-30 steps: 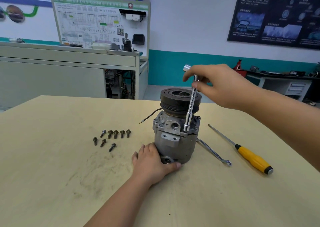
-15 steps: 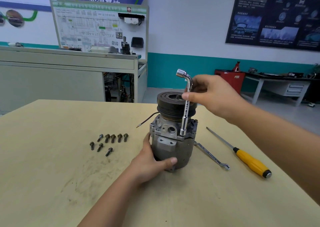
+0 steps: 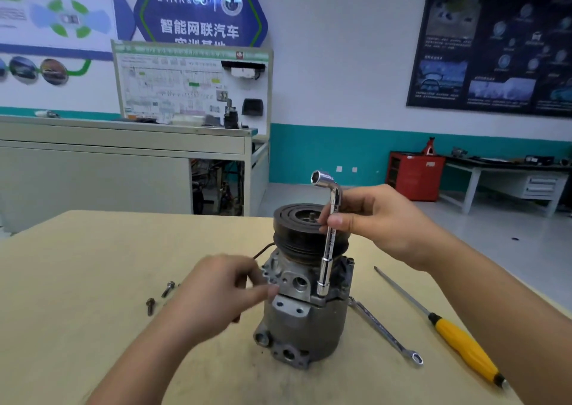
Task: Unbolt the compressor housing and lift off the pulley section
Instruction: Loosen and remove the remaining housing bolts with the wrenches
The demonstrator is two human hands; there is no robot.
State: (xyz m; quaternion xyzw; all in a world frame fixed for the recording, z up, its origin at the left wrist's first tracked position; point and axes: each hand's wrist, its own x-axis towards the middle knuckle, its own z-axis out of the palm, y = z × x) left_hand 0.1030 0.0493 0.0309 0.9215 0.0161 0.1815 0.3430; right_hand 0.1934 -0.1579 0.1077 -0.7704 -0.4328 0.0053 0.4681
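Compressor (image 3: 305, 321) stands upright near table (image 3: 77, 280) centre, with its black grooved pulley (image 3: 305, 231) on top and the grey housing below, ports facing 6 o'clock. Right hand (image 3: 380, 222) comes in from 3 o'clock and is clenched on the L-shaped socket wrench (image 3: 329, 240), thumb and fingers pinching the shaft just under the bend. The wrench stands near vertical against the pulley's front edge. Its lower socket end sits on the housing flange at about 5 o'clock of the pulley; the bolt head under it is hidden. Its short arm points toward 10 o'clock, open socket end showing. Left hand (image 3: 216, 293) is at 9 o'clock of the housing and motion-blurred, fingers curled, thumb tip reaching the upper flange. Cannot tell whether it grasps anything. A thin dark wire (image 3: 263, 249) leaves the housing at 10 o'clock, behind that hand. Two loose bolts (image 3: 150, 306) lie on the table farther out at 9 o'clock, clear of the hand. A combination wrench (image 3: 383, 333) lies flat from the compressor's base toward 4 o'clock, ring end outermost. A yellow-handled screwdriver (image 3: 464, 345) lies beyond it, roughly parallel, handle toward 5 o'clock.
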